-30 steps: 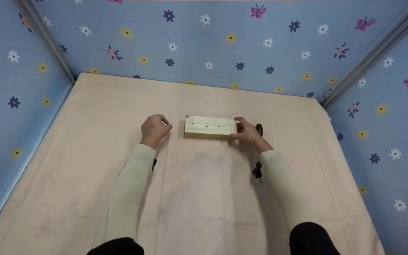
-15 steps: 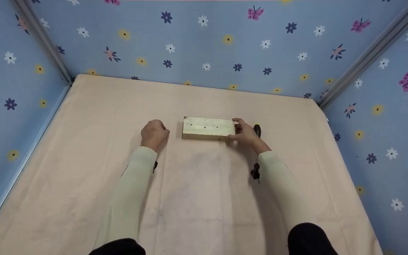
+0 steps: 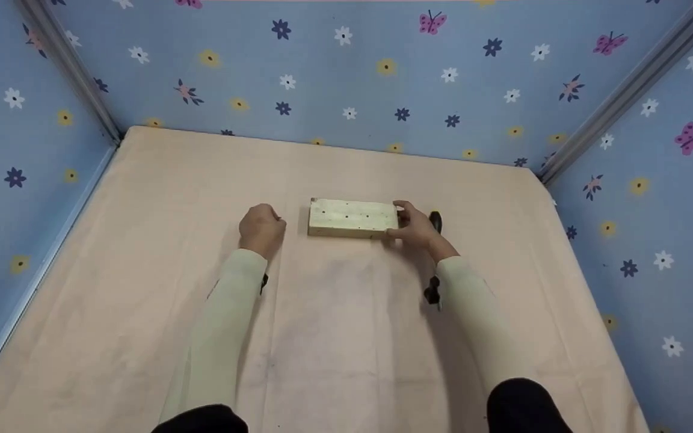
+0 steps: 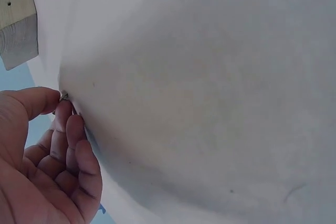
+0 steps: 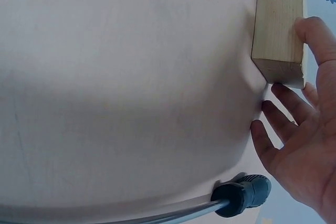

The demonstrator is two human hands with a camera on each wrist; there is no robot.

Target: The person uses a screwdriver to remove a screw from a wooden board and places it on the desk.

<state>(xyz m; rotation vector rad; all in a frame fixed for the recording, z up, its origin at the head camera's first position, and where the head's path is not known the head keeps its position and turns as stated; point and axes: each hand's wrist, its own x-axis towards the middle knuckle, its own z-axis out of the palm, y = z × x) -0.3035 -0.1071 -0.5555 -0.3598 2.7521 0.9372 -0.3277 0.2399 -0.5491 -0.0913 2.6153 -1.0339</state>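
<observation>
A pale wooden block (image 3: 352,218) with several small dark holes in its top lies on the cloth-covered table. My right hand (image 3: 417,227) grips its right end, thumb on the near side. In the right wrist view, the thumb touches the block (image 5: 281,19) and the other fingers are spread near its end face. Left of the block, apart from it, is my left hand (image 3: 262,230) with curled fingers. Thumb and forefinger pinch a small metallic piece (image 4: 64,96), mostly hidden by the fingertips. A screwdriver (image 5: 242,195) with a black handle lies beside the right hand.
Cream cloth (image 3: 334,337) covers the table. Blue flower-patterned panels (image 3: 346,72) stand behind it and along both sides, with grey metal posts (image 3: 73,66) at the corners. In the head view the right wrist partly covers the screwdriver's handle (image 3: 436,221).
My left hand has turned slightly, with its fingertips drawn in and lowered. The right hand stays on the block. The whole head view has shifted slightly.
</observation>
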